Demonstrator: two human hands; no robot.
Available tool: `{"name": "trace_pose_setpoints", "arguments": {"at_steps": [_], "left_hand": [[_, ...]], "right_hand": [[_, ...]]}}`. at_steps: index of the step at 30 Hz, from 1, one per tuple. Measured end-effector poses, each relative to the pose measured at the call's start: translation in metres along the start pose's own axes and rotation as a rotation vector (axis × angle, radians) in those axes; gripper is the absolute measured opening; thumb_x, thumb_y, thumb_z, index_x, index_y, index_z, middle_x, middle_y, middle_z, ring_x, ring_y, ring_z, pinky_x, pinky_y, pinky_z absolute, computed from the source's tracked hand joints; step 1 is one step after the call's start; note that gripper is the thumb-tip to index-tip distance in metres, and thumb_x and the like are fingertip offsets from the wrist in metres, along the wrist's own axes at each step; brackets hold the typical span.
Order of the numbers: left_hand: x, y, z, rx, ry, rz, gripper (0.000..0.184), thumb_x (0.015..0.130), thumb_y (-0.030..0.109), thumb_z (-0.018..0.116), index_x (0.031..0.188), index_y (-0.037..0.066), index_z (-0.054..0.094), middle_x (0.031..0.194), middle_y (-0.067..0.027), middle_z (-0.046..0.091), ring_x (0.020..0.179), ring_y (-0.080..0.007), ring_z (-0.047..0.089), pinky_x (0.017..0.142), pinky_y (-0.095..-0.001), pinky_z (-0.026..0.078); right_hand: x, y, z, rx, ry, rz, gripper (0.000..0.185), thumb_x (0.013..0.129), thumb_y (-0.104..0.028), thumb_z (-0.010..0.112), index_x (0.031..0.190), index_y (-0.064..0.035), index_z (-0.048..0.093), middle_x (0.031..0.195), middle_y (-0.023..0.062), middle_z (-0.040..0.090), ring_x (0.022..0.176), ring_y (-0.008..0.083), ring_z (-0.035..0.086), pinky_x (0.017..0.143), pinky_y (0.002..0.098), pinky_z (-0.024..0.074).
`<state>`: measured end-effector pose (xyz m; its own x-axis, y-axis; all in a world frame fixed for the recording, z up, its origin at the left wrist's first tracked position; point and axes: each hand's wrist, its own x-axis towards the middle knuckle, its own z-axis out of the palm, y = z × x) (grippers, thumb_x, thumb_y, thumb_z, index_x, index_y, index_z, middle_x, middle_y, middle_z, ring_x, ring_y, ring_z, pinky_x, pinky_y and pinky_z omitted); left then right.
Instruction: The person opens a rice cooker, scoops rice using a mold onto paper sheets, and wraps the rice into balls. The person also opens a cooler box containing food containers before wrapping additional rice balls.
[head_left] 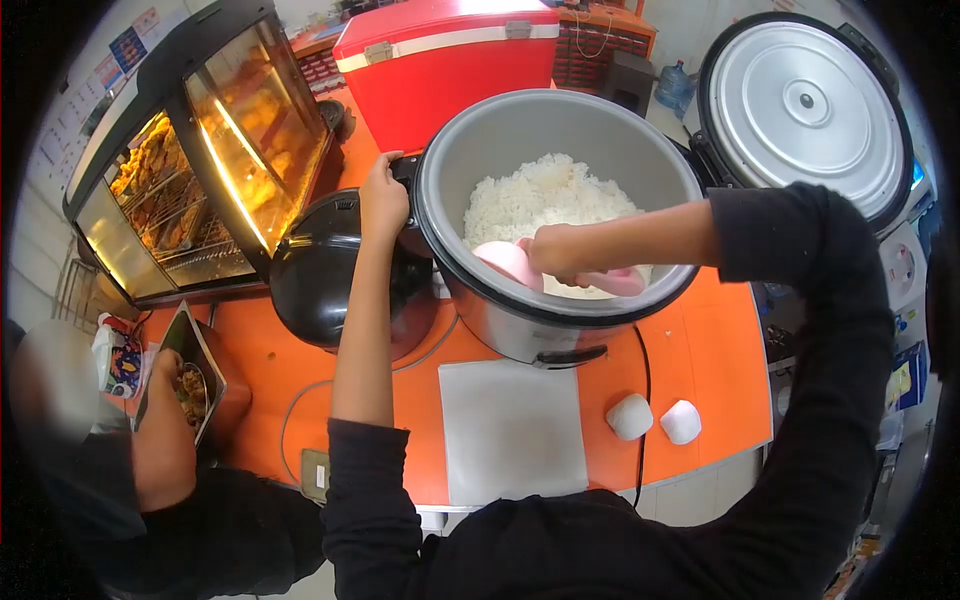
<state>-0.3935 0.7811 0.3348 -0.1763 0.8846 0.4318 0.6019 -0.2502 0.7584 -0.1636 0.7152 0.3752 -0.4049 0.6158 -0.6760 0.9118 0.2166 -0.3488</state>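
A large rice cooker [500,325] stands open on the orange table, with a mound of white rice [550,195] inside its grey inner pot [455,150]. My left hand [384,203] is closed on the black handle [404,170] at the cooker's left side; some of its fingers are hidden. Reaching into the pot, my right hand [560,252] grips a pink rice scoop [512,262]. The scoop's head is low against the near left of the rice, and its handle sticks out to the right of my fist.
Behind stand a red cooler box [450,75] and, at left, a lit food warmer [200,170]. A black rounded pot [320,265] sits beside the cooker. White paper [515,430] and two white rounded bundles [630,417] lie in front. At left, a co-worker's hand [168,370] is over a metal container [215,375].
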Motion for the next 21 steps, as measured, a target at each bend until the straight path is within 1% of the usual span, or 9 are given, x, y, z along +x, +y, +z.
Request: {"name": "trace_pose_setpoints", "arguments": {"at_steps": [1,9,11,12,15,17,18,20,21], "left_hand": [[0.0,-0.001,0.0,-0.009,-0.007,-0.011,0.03,0.087,0.005,0.034,0.108,0.001,0.055,0.1,-0.0225,0.06,0.097,-0.0314,0.058,0.083,-0.0365,0.043],[0.001,-0.001,0.001,-0.036,-0.037,-0.122,0.028,0.085,0.005,0.036,0.105,0.002,0.055,0.099,-0.0237,0.06,0.096,-0.0344,0.058,0.082,-0.0383,0.044],[0.003,-0.008,0.005,0.048,0.018,-0.021,0.029,0.087,0.005,0.033,0.106,0.004,0.056,0.095,-0.0176,0.062,0.079,-0.0239,0.061,0.073,-0.0326,0.045],[0.008,-0.01,0.005,0.048,0.024,-0.012,0.029,0.087,0.005,0.033,0.106,0.004,0.056,0.095,-0.0176,0.062,0.079,-0.0239,0.061,0.073,-0.0326,0.045],[0.004,-0.01,0.003,-0.002,-0.009,-0.049,0.03,0.085,0.003,0.035,0.105,0.003,0.056,0.097,-0.0188,0.061,0.087,-0.0252,0.061,0.078,-0.0336,0.045],[-0.007,0.009,-0.006,0.017,0.151,0.101,0.029,0.081,0.0,0.04,0.105,0.001,0.055,0.097,-0.0226,0.06,0.086,-0.0361,0.06,0.077,-0.0396,0.046],[-0.022,0.027,-0.013,-0.069,0.254,0.04,0.029,0.081,0.001,0.042,0.108,0.001,0.053,0.102,-0.0207,0.058,0.092,-0.033,0.058,0.082,-0.0383,0.043],[-0.051,0.041,-0.019,0.022,0.479,0.314,0.028,0.083,0.001,0.043,0.11,0.0,0.05,0.109,-0.0182,0.052,0.101,-0.0297,0.051,0.09,-0.0368,0.038],[-0.079,0.046,-0.024,-0.086,0.461,0.338,0.03,0.083,0.0,0.043,0.113,-0.002,0.048,0.115,-0.0166,0.049,0.109,-0.0279,0.046,0.094,-0.036,0.034]], "right_hand": [[-0.022,-0.021,-0.001,0.012,0.018,0.128,0.048,0.094,-0.033,0.023,0.094,0.0056,0.05,0.058,0.009,0.042,0.049,0.0188,0.043,0.044,0.0357,0.0353],[-0.052,0.008,-0.017,0.269,0.068,0.171,0.046,0.091,-0.039,0.025,0.107,-0.0067,0.054,0.054,0.0052,0.04,0.043,0.0149,0.036,0.04,0.0336,0.0306],[-0.043,0.019,-0.011,0.366,0.039,0.094,0.041,0.092,-0.039,0.026,0.089,-0.0083,0.054,0.052,-0.0006,0.031,0.042,0.011,0.029,0.039,0.0281,0.0262],[-0.041,0.026,-0.014,0.364,0.048,0.09,0.041,0.092,-0.039,0.026,0.089,-0.0083,0.054,0.052,-0.0006,0.031,0.042,0.011,0.029,0.039,0.0281,0.0262],[-0.049,0.048,-0.025,0.535,-0.164,0.018,0.037,0.091,-0.037,0.028,0.071,-0.0116,0.045,0.052,-0.0051,0.027,0.041,0.0064,0.025,0.038,0.0233,0.0216],[-0.064,0.061,-0.04,0.623,-0.357,0.089,0.033,0.089,-0.035,0.037,0.062,-0.0164,0.037,0.05,-0.01,0.022,0.04,0.0025,0.021,0.036,0.0201,0.016],[-0.07,0.067,-0.04,0.618,-0.346,0.094,0.033,0.089,-0.035,0.037,0.062,-0.0164,0.037,0.05,-0.01,0.022,0.04,0.0025,0.021,0.036,0.0201,0.016],[-0.08,0.077,-0.042,0.585,-0.43,0.053,0.033,0.087,-0.033,0.041,0.058,-0.0181,0.035,0.05,-0.01,0.023,0.039,0.0021,0.021,0.036,0.0191,0.016],[-0.09,0.08,-0.041,0.585,-0.423,0.054,0.033,0.087,-0.033,0.041,0.058,-0.0181,0.035,0.05,-0.01,0.023,0.039,0.0021,0.021,0.036,0.0191,0.016]]}}
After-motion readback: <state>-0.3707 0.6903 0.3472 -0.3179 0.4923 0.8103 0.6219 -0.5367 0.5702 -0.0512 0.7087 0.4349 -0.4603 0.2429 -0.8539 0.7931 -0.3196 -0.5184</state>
